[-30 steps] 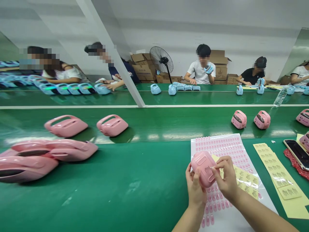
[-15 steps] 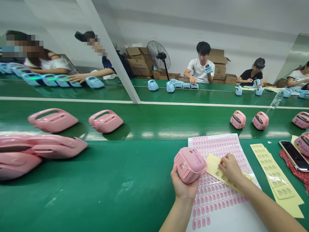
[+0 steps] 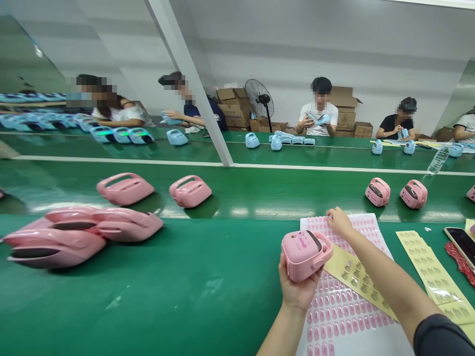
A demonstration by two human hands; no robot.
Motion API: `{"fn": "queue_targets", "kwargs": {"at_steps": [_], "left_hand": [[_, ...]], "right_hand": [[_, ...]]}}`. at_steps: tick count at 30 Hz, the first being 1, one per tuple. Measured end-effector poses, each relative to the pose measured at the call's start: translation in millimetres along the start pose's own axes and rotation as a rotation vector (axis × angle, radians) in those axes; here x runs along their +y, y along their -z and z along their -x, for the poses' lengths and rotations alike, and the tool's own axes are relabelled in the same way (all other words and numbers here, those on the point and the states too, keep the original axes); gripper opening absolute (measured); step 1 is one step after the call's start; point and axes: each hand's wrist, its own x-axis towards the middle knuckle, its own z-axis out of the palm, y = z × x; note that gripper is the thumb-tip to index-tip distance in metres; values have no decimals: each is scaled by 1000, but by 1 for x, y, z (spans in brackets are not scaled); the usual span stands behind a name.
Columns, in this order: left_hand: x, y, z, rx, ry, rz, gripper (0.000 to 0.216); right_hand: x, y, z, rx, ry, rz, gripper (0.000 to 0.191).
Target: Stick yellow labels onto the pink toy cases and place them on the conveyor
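One pink case [image 3: 302, 253] fills my cupped left hand [image 3: 299, 292] over the left edge of the sticker sheet [image 3: 347, 307]; at its far end, whether my right hand [image 3: 339, 222] pinches anything, I cannot tell. A loose palm could drop the case.

Device [image 3: 301, 253] in the left hand [image 3: 299, 292] turned since the preceding views: its vented underside, then its tilted front, have given way to an upright print, with the dark window [image 3: 315, 241] now exposed. The right hand [image 3: 338, 222] has moved off the yellow strip [image 3: 356, 277] to the far edge of the sheet [image 3: 356, 341]; a dark sleeve [image 3: 441, 336] has entered. Opposite, the white-shirted worker [image 3: 308, 112] now has both hands raised, and the capped worker [image 3: 190, 110] has lifted a blue unit [image 3: 171, 117].
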Motion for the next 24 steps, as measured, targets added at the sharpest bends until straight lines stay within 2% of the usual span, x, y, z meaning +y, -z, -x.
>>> {"fn": "queue_targets", "kwargs": {"at_steps": [4,9,11,13,18,24], "left_hand": [[4,8,-2,-40,-67,54,43],[7,10,-5,0,-130,132,47],[8,8,-6,11,-159,135,51],[7,6,-5,21,-172,147,52],[5,3,-3,38,-161,183,52],[1,3,-4,-17,-139,161,58]], "right_hand": [[-3,4,15,106,-23,-213,10],[-34,1,67,126,-13,-519,24],[-50,-8,90,101,-42,-880,22],[-64,-18,108,99,-100,-1040,21],[-76,-27,120,202,-147,-988,21],[-72,-18,116,261,-38,-848,15]]}}
